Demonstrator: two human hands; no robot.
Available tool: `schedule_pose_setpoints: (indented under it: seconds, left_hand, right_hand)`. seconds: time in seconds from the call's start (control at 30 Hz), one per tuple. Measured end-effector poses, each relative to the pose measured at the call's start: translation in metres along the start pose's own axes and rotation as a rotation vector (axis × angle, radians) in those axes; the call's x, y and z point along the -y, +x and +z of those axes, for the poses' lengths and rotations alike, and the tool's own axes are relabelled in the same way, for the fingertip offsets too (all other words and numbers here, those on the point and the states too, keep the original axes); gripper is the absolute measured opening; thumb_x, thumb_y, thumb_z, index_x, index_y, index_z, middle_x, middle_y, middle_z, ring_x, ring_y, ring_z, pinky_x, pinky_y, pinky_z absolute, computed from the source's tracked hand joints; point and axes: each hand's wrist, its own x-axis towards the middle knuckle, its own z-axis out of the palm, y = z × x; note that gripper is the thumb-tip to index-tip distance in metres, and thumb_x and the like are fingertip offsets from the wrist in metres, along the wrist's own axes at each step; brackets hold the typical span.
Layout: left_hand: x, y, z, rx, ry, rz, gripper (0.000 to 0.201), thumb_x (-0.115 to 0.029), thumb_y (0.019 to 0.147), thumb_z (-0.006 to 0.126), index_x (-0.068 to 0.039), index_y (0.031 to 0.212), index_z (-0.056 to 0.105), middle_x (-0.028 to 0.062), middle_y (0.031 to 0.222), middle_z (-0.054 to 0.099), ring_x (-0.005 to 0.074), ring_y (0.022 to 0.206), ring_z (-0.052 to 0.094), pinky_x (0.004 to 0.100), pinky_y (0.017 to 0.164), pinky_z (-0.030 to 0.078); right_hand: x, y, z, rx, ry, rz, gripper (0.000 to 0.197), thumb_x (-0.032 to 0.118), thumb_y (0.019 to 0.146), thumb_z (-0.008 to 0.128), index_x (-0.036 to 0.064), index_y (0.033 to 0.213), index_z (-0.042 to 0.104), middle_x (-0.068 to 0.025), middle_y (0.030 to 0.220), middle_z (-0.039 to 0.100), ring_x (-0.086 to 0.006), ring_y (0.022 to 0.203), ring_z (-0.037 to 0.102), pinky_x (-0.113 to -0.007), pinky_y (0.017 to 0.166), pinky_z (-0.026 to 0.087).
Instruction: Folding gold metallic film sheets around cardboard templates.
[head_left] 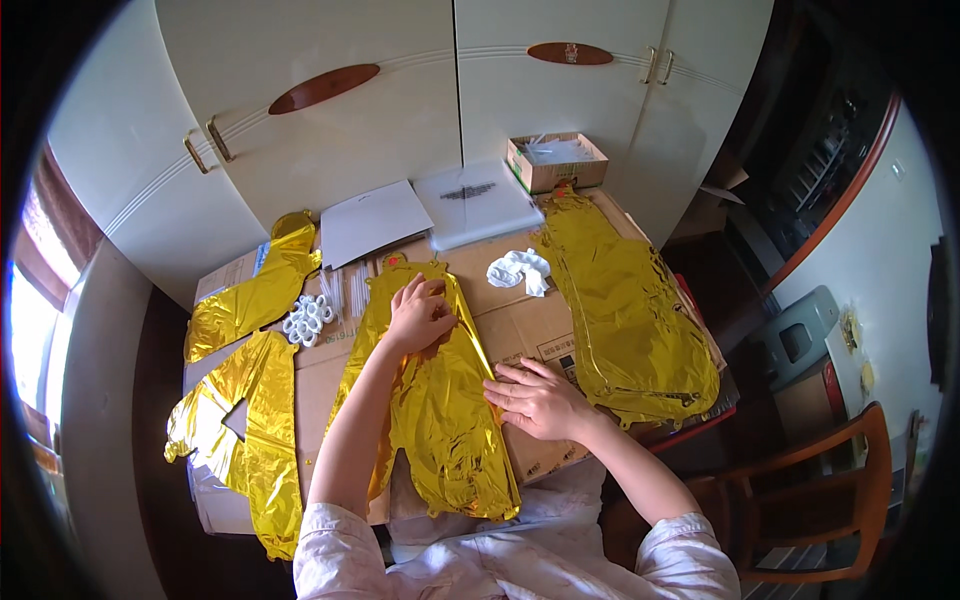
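A flat, uninflated gold foil balloon (455, 420) lies lengthwise in front of me, its near end hanging close to my lap. My left hand (418, 315) rests on its upper part, fingers slightly bent and apart over the foil. At the balloon's right edge, my right hand (540, 398) lies palm down with spread fingers, the fingertips touching the foil. To the right is a stack of flat gold foil balloons (630, 320). On the left lie two more shaped gold foil pieces, one farther off (250, 295) and a nearer foil balloon (265, 420) with an opening in it.
Cardboard (330, 375) covers the table. White tape-like rings (308, 320), clear thin straws (352, 290), a crumpled white tissue (520, 270), white sheets (375, 222) and a clear-wrapped packet (475, 205) lie about. A cardboard box (545, 178) stands against pale cabinets; a wooden chair (870, 480) is at right.
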Motion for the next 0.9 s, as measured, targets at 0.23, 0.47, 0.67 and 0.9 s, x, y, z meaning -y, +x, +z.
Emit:
schedule_pose_setpoints:
  seconds: [0.23,0.47,0.67,0.9]
  left_hand:
    - [0.003,0.002,0.003,-0.013,0.013,0.036,0.026,-0.036,0.076,0.065,-0.012,0.084,0.069,0.0067,0.136,0.051,0.0358,0.138,0.030,0.0513,0.111,0.019]
    - [0.003,0.001,0.003,-0.057,0.074,0.074,0.022,-0.031,0.074,0.067,-0.012,0.086,0.067,0.0077,0.130,0.054,0.0328,0.134,0.034,0.0511,0.109,0.022]
    - [-0.034,-0.019,-0.005,-0.183,0.275,0.311,0.023,-0.014,0.073,0.066,-0.010,0.096,0.065,0.0074,0.121,0.056,0.0281,0.116,0.049,0.0461,0.100,0.034]
    - [-0.061,-0.057,-0.009,-0.089,0.208,0.559,0.031,-0.012,0.073,0.066,-0.005,0.104,0.065,0.0064,0.107,0.065,0.0210,0.090,0.062,0.0348,0.075,0.047]
  right_hand:
    - [0.001,0.001,-0.001,0.004,-0.007,-0.012,0.034,0.031,0.090,0.060,0.0148,0.119,0.066,0.0001,0.130,0.059,-0.0203,0.131,0.046,-0.046,0.112,0.029]
    - [0.000,0.001,-0.001,0.006,0.001,-0.008,0.032,0.031,0.089,0.061,0.0154,0.117,0.067,0.0010,0.130,0.060,-0.0193,0.131,0.045,-0.047,0.111,0.029]
    - [-0.002,-0.002,0.001,-0.007,0.005,0.003,0.032,0.031,0.088,0.062,0.0159,0.116,0.068,0.0016,0.129,0.060,-0.0189,0.131,0.045,-0.047,0.111,0.030]
    - [0.000,0.000,0.001,-0.014,-0.013,-0.001,0.030,0.031,0.088,0.062,0.0169,0.114,0.068,0.0017,0.126,0.062,-0.0191,0.129,0.047,-0.048,0.110,0.031]
